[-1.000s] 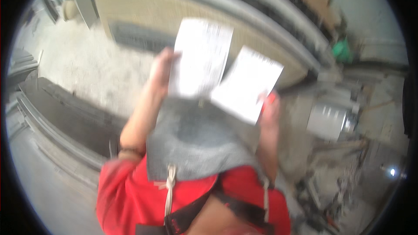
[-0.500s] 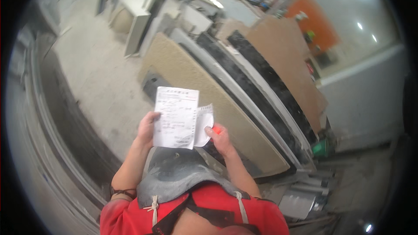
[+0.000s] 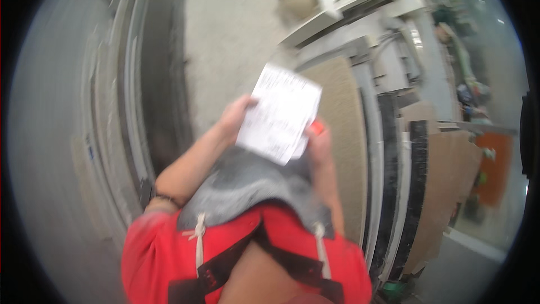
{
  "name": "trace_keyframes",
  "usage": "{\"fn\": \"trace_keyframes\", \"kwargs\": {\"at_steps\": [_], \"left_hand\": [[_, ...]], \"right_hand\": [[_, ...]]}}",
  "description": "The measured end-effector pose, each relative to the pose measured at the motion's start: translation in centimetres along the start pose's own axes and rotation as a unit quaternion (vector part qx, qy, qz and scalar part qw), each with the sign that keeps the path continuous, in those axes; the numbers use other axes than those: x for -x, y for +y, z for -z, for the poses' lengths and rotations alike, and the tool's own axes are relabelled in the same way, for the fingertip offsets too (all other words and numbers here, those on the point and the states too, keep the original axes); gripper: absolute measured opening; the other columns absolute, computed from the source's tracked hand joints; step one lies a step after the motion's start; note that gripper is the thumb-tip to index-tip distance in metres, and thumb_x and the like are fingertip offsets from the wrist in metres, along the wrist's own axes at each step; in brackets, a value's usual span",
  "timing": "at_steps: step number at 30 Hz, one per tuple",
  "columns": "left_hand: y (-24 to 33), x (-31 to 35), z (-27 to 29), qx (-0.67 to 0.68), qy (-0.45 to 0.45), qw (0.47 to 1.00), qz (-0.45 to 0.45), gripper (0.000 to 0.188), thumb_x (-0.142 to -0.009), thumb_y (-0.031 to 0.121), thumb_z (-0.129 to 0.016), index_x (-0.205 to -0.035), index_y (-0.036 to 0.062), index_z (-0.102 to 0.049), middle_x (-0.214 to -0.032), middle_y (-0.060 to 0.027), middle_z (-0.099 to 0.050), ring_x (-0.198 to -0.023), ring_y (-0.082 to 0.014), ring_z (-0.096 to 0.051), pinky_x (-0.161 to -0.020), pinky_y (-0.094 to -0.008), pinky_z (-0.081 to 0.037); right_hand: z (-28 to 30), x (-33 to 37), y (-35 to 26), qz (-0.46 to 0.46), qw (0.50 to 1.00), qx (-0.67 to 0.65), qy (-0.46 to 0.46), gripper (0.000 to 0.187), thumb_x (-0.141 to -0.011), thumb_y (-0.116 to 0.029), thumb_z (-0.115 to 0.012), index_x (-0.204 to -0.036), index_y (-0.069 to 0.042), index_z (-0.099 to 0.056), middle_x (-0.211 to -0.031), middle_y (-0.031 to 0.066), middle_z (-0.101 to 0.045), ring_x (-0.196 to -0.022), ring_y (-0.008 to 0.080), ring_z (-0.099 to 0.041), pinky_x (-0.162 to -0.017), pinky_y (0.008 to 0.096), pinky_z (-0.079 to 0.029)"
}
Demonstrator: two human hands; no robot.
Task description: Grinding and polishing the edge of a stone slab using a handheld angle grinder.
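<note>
Here, left hand [image 3: 236, 117] closed, pinching paper [image 3: 281, 112]

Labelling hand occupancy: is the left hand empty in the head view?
No, the left hand holds a white paper by its left edge.

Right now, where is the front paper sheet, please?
In the head view, the front paper sheet is central, between left hand and right hand, partly overlapping the grey apron.
</note>
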State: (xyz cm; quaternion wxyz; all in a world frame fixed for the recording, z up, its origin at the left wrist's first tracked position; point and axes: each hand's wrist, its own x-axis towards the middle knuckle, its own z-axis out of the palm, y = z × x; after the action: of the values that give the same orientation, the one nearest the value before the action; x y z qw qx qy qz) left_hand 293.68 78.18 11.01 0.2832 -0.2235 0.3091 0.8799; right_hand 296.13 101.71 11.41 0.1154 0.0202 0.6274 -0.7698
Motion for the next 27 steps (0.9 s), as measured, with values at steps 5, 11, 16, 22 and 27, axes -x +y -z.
{"fn": "trace_keyframes", "kwargs": {"at_steps": [5, 11, 16, 22, 27], "left_hand": [[11.1, -1.4, -0.3, -0.042, -0.002, 0.987, -0.155, 0.039, -0.098, 0.02, -0.044, -0.122, -0.011, -0.051, -0.109, -0.0196, -0.065, -0.099, -0.0277, -0.068, -0.091, -0.0414, -0.055], [12.8, -3.5, 2.7, 0.067, 0.011, 0.98, -0.186, 0.039, -0.1, 0.019, -0.044, -0.125, -0.0101, -0.049, -0.116, -0.0199, -0.063, -0.107, -0.0274, -0.065, -0.093, -0.0406, -0.055], [21.7, -3.1, 6.5, 0.064, -0.016, 0.973, -0.22, 0.037, -0.101, 0.017, -0.044, -0.126, -0.0101, -0.049, -0.119, -0.0199, -0.063, -0.106, -0.0265, -0.066, -0.091, -0.0384, -0.057], [27.9, -4.2, 9.3, 0.043, -0.054, 0.973, -0.221, 0.035, -0.101, 0.012, -0.048, -0.128, -0.0106, -0.049, -0.12, -0.0191, -0.063, -0.105, -0.0247, -0.067, -0.089, -0.0371, -0.058], [29.6, -5.7, 9.8, 0.025, -0.078, 0.968, -0.238, 0.037, -0.101, 0.008, -0.049, -0.133, -0.0092, -0.048, -0.123, -0.0177, -0.062, -0.106, -0.0234, -0.067, -0.092, -0.0356, -0.057]], "right_hand": [[-3.2, -12.5, -3.0, -0.041, 0.985, -0.12, -0.119, 0.045, -0.092, -0.035, -0.068, -0.113, 0.004, -0.063, -0.107, 0.0099, -0.068, -0.098, 0.0148, -0.064, -0.088, 0.0307, -0.05], [-7.8, -18.7, -5.8, -0.063, 0.98, 0.101, -0.161, 0.038, -0.088, -0.024, -0.074, -0.112, 0.004, -0.065, -0.103, 0.0074, -0.069, -0.092, 0.0131, -0.063, -0.085, 0.0285, -0.05], [-15.8, -23.3, -5.5, -0.072, 0.984, 0.102, -0.126, 0.026, -0.086, -0.012, -0.075, -0.105, 0.004, -0.067, -0.095, 0.0059, -0.069, -0.086, 0.0106, -0.062, -0.08, 0.0264, -0.05], [-20.0, -26.7, -4.6, -0.041, 0.983, 0.164, -0.075, 0.016, -0.089, -0.016, -0.072, -0.092, -0.001, -0.069, -0.085, 0.0014, -0.067, -0.078, 0.0075, -0.058, -0.071, 0.0229, -0.047], [-20.0, -29.4, -3.5, -0.054, 0.985, 0.152, -0.066, 0.016, -0.091, -0.019, -0.07, -0.093, -0.003, -0.069, -0.081, -0.002, -0.064, -0.069, 0.0035, -0.052, -0.061, 0.0196, -0.041]]}}
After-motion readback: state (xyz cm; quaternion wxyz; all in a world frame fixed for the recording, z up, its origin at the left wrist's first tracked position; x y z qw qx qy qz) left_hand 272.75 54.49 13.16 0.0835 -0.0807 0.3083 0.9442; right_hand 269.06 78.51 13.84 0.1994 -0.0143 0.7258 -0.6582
